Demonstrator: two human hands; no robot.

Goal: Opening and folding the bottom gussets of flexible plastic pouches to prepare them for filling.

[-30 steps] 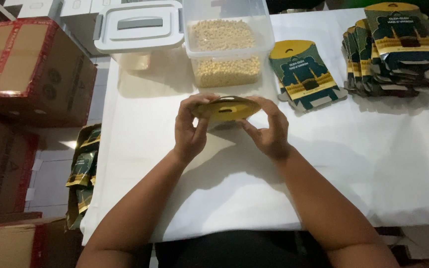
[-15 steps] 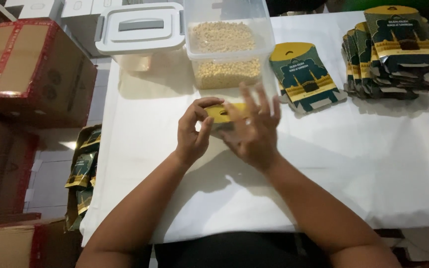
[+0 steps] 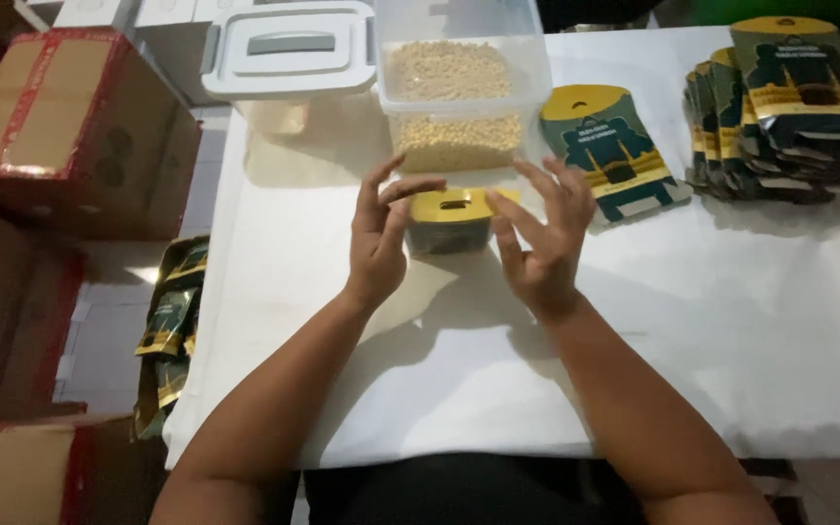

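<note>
A small green pouch with a yellow top (image 3: 451,218) stands upright on the white table (image 3: 692,321), just in front of a clear plastic tub (image 3: 463,87) filled with pale beans. My left hand (image 3: 381,238) is beside the pouch's left edge, fingers spread, thumb close to its top. My right hand (image 3: 540,238) hovers at the pouch's right side with fingers apart. Neither hand grips it.
A white lid with a grey handle (image 3: 289,49) rests on another tub at the back left. A flat pouch (image 3: 612,151) lies to the right of the tub, and a fanned stack of pouches (image 3: 789,107) beyond it. Cardboard boxes (image 3: 60,126) stand left; filled pouches (image 3: 169,331) lie below the table edge.
Both hands held the pouch between them a second ago. They have since let go and opened, and the pouch now stands by itself nearer the bean tub.
</note>
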